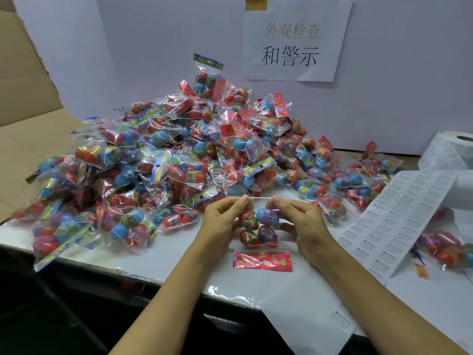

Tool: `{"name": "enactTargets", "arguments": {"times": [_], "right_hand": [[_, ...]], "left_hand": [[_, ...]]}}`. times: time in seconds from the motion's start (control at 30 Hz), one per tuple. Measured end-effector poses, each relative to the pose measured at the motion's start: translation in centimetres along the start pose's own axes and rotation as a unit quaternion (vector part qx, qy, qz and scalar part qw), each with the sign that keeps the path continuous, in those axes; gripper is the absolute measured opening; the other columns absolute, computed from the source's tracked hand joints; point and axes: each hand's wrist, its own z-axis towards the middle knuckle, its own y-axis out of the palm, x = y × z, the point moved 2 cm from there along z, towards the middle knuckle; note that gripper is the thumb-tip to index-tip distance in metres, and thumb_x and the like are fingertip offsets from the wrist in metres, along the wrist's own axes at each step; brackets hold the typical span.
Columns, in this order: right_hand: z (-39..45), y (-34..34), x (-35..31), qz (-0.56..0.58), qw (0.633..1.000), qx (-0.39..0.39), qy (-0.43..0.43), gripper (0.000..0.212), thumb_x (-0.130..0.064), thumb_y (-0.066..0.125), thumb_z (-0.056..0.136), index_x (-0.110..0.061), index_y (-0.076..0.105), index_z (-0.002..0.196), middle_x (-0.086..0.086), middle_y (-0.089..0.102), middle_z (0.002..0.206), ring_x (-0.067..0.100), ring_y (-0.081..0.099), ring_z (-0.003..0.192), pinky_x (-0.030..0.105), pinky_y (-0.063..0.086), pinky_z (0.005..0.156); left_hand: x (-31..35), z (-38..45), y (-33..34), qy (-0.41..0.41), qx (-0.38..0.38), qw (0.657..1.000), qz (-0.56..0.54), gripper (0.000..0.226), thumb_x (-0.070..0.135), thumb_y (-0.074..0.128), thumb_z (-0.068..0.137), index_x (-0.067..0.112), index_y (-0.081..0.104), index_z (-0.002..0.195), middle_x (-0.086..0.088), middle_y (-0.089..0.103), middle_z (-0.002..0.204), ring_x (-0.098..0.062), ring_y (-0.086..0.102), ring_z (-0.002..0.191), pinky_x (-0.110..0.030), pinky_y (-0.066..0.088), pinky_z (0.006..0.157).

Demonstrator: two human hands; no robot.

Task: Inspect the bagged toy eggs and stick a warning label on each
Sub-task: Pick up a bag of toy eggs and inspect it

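Glossy clear plastic bags (163, 160), matt paper labels (399, 221).

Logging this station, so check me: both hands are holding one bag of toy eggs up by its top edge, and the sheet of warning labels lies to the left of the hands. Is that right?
Not quite. The head view shows the left hand and right hand pinching the top edge of the bag of toy eggs, as you said, but the sheet of warning labels lies to the right of the hands, not the left.

My only view sits on the head, looking forward and down, close over the white table (179, 262) toward the back wall (153, 47).
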Motion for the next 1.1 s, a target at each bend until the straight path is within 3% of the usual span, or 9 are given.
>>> {"name": "enactTargets", "arguments": {"times": [0.23, 0.37, 0.53, 0.6, 0.7, 0.8, 0.93, 1.0, 1.1], "right_hand": [[-0.04, 0.14, 0.22, -0.024, 0.998, -0.050, 0.025, 0.042, -0.046, 0.083, 0.060, -0.014, 0.083, 0.086, 0.011, 0.078, 0.088, 0.021, 0.072, 0.072, 0.030, 0.059, 0.061], [0.12, -0.18, 0.21, -0.003, 0.999, -0.029, 0.025, 0.041, -0.047, 0.084, 0.058, -0.015, 0.082, 0.084, 0.008, 0.077, 0.084, 0.016, 0.074, 0.073, 0.026, 0.057, 0.057], [0.08, 0.03, 0.39, -0.027, 0.999, -0.034, 0.030, 0.044, -0.051, 0.083, 0.059, -0.018, 0.083, 0.088, 0.006, 0.078, 0.088, 0.017, 0.074, 0.080, 0.030, 0.058, 0.062], [0.09, 0.14, 0.39, -0.022, 0.999, -0.035, 0.026, 0.045, -0.053, 0.083, 0.059, -0.018, 0.083, 0.087, 0.006, 0.078, 0.089, 0.015, 0.074, 0.081, 0.028, 0.057, 0.060], [0.12, -0.02, 0.27, 0.003, 0.999, -0.011, 0.031, 0.039, -0.051, 0.079, 0.065, -0.019, 0.083, 0.087, 0.007, 0.078, 0.089, 0.014, 0.072, 0.073, 0.024, 0.055, 0.057], [0.26, -0.36, 0.30, 0.025, 0.999, 0.007, 0.040, 0.032, -0.044, 0.074, 0.072, -0.019, 0.083, 0.091, 0.007, 0.079, 0.093, 0.016, 0.071, 0.077, 0.026, 0.057, 0.064], [0.36, -0.37, 0.44, 0.031, 0.998, 0.013, 0.045, 0.031, -0.041, 0.074, 0.075, -0.016, 0.083, 0.091, 0.011, 0.078, 0.096, 0.019, 0.072, 0.077, 0.024, 0.057, 0.058], [0.47, -0.40, 0.50, 0.036, 0.998, 0.022, 0.040, 0.032, -0.041, 0.074, 0.073, -0.014, 0.083, 0.089, 0.011, 0.078, 0.095, 0.018, 0.073, 0.075, 0.024, 0.056, 0.056], [0.69, -0.66, 0.65, 0.035, 0.998, 0.041, 0.021, 0.037, -0.040, 0.077, 0.070, -0.010, 0.080, 0.091, 0.011, 0.078, 0.095, 0.018, 0.073, 0.082, 0.028, 0.057, 0.067]], "left_hand": [[0.46, -0.28, 0.36, -0.024, -0.030, 0.999, -0.025, 0.028, 0.038, 0.074, 0.079, 0.012, 0.083, 0.084, -0.006, 0.078, 0.089, -0.015, 0.075, 0.080, -0.022, 0.057, 0.066], [0.26, -0.34, 0.43, -0.025, -0.067, 0.997, -0.001, 0.024, 0.027, 0.075, 0.083, 0.004, 0.079, 0.091, -0.019, 0.072, 0.093, -0.025, 0.070, 0.083, -0.029, 0.058, 0.066], [0.19, -0.03, 0.13, -0.039, -0.045, 0.998, -0.003, 0.007, 0.010, 0.074, 0.085, 0.007, 0.078, 0.081, -0.017, 0.068, 0.086, -0.022, 0.065, 0.076, -0.029, 0.056, 0.058], [0.07, 0.14, 0.02, -0.036, -0.039, 0.999, -0.006, 0.013, 0.004, 0.070, 0.089, 0.007, 0.078, 0.079, -0.012, 0.070, 0.082, -0.019, 0.067, 0.075, -0.028, 0.056, 0.059], [0.16, 0.03, 0.15, -0.039, -0.037, 0.998, -0.019, 0.011, 0.015, 0.072, 0.087, 0.011, 0.080, 0.081, -0.006, 0.073, 0.081, -0.015, 0.069, 0.077, -0.028, 0.057, 0.064], [0.24, 0.08, 0.19, -0.046, -0.027, 0.998, -0.036, 0.020, 0.028, 0.066, 0.094, 0.013, 0.079, 0.097, -0.005, 0.075, 0.093, -0.014, 0.070, 0.082, -0.030, 0.056, 0.070], [0.44, -0.05, 0.15, -0.054, -0.021, 0.996, -0.070, 0.028, 0.023, 0.054, 0.104, 0.008, 0.076, 0.109, -0.007, 0.076, 0.094, -0.015, 0.072, 0.073, -0.029, 0.056, 0.058], [0.36, -0.18, 0.18, -0.056, -0.023, 0.996, -0.064, 0.027, 0.025, 0.057, 0.103, 0.008, 0.078, 0.106, -0.008, 0.075, 0.090, -0.018, 0.072, 0.072, -0.032, 0.059, 0.058], [0.09, 0.10, -0.02, -0.022, -0.010, 0.999, -0.039, 0.027, 0.025, 0.057, 0.103, 0.013, 0.081, 0.096, -0.012, 0.076, 0.096, -0.023, 0.072, 0.085, -0.042, 0.061, 0.073]]}}
